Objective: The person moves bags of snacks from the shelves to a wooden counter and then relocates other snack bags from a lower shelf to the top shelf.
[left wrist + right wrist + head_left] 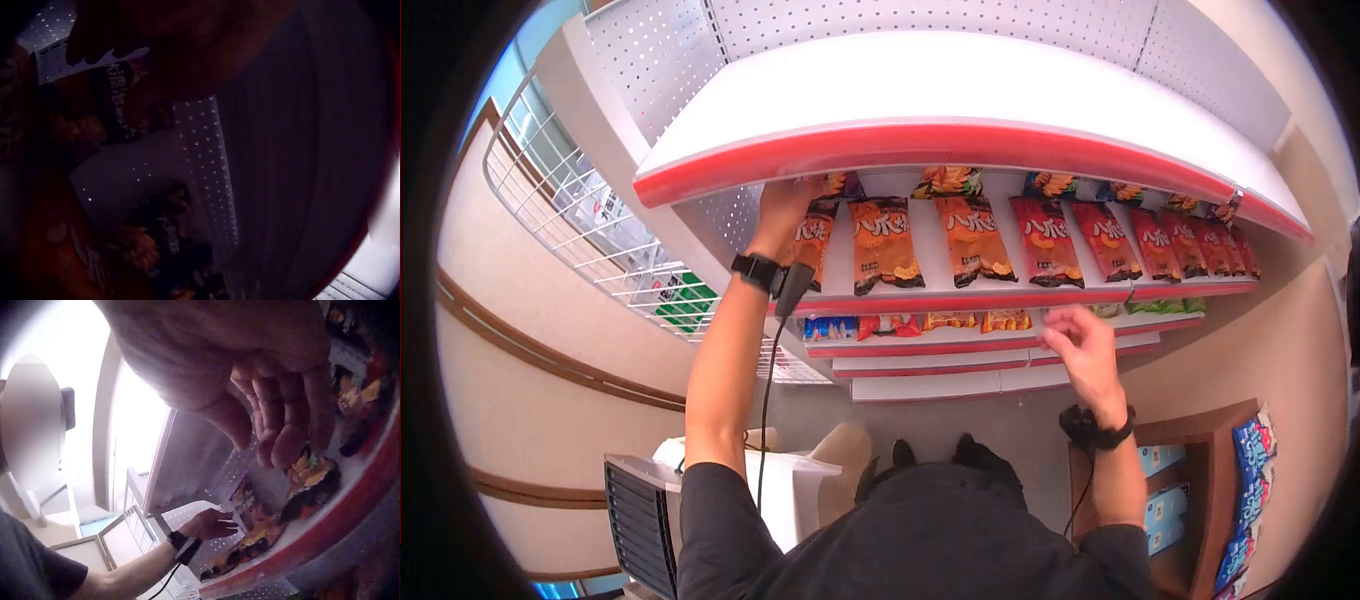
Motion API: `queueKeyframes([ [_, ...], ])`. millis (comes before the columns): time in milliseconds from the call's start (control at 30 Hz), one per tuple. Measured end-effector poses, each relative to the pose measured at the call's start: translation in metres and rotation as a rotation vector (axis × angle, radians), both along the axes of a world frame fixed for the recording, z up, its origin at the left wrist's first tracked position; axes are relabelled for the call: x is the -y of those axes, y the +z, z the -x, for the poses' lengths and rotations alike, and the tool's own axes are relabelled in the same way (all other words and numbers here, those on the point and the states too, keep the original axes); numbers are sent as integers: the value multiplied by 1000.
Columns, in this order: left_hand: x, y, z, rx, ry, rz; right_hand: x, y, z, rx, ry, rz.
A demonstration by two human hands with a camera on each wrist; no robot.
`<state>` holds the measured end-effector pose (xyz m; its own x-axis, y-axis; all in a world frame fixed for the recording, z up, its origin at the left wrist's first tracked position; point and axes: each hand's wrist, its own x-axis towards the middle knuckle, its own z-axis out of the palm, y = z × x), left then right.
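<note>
In the head view my left hand [782, 215] reaches under the upper shelf at its left end, its fingertips hidden. A dark snack bag [843, 186] is beside it, behind orange snack bags [884, 245]. The dim left wrist view shows the left hand [187, 44] with fingers and thumb around the top of a dark bag [112, 112]. My right hand [1088, 358] hangs in front of the lower shelf edge, fingers loosely bent, holding nothing. In the right wrist view, the right hand [250, 381] is above colourful bags [312, 484], apart from them.
The upper shelf [940, 90] overhangs the bag row, with a red front edge [940, 143]. Red bags [1047, 240] stand to the right, and more packets [890, 325] lie one level below. A wire rack [565, 215] hangs at left. A brown cabinet [1200, 430] stands lower right.
</note>
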<state>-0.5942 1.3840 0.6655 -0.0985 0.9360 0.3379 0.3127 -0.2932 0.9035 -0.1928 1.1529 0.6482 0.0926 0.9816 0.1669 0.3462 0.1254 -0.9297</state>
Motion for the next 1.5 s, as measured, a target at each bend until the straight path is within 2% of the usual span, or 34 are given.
queueKeyframes([
  [33,-16,-6,5,-304,12,-27,-17,12,5,40,57,-4],
  [67,-25,-10,3,-69,-22,31,-38,21,8,81,91,16],
  [100,-47,-31,17,-61,-23,30,-61,30,9,123,129,38],
  [167,-96,-82,57,-809,-20,-325,-111,52,14,164,198,156],
  [233,-107,-69,46,-755,-17,-305,-171,48,13,362,166,-57],
  [333,-106,-52,43,-618,-19,-253,-233,37,11,337,150,-109],
  [600,-83,-33,37,-256,-52,-94,-301,44,22,268,216,-124],
  [833,-77,-15,25,67,-136,53,-310,31,9,202,221,-111],
  [967,-72,0,17,249,-200,132,-303,31,-21,166,205,-111],
  [1100,-48,12,4,410,-275,205,-306,32,-17,116,177,-130],
  [1267,6,9,-16,617,-359,320,-256,4,-42,60,147,-140],
  [1300,8,12,-18,658,-375,346,-241,19,-32,57,138,-140],
  [1333,20,18,-25,655,-381,350,-214,47,-7,-196,78,-2],
  [1367,35,25,-35,773,-422,418,-193,62,13,-449,16,138],
  [1400,47,26,-44,889,-464,487,-184,59,22,-662,42,161],
  [1433,53,22,-49,884,-472,495,-179,55,26,-666,30,159],
  [1500,65,16,-59,1014,-517,496,-163,60,39,-661,243,10],
])
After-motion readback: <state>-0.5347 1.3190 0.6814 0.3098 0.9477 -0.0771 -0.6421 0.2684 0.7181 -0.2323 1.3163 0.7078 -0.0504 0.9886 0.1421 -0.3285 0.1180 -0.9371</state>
